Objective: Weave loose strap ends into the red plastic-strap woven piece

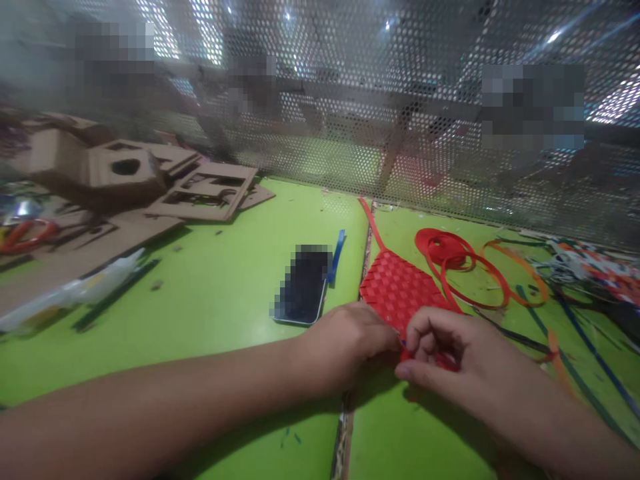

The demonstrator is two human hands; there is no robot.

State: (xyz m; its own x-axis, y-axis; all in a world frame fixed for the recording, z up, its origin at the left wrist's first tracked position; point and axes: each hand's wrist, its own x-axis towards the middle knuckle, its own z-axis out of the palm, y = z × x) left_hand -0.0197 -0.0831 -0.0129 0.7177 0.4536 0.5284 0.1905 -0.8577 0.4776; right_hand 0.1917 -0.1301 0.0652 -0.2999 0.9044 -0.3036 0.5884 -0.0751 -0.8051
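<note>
A red woven strip piece (400,283) lies on the green table, its near edge between my two hands. Closed on that near edge is my left hand (350,337), its fingertips partly hidden. Just to the right, my right hand (443,347) is curled with thumb and fingers close together around a bit of red strip. A small dark blue bit shows where the fingertips meet. From the far corner of the weave a loose red strip (373,223) runs away from me. Beyond the weave sits a coiled roll of red strip (443,247).
A phone (303,283) and a short blue strip (337,255) lie left of the weave. Cardboard pieces (210,190), orange-handled scissors (30,237) and a plastic-wrapped item (75,293) are at left. Loose coloured strips (575,333) spread at right. A perforated metal screen (325,133) stands behind.
</note>
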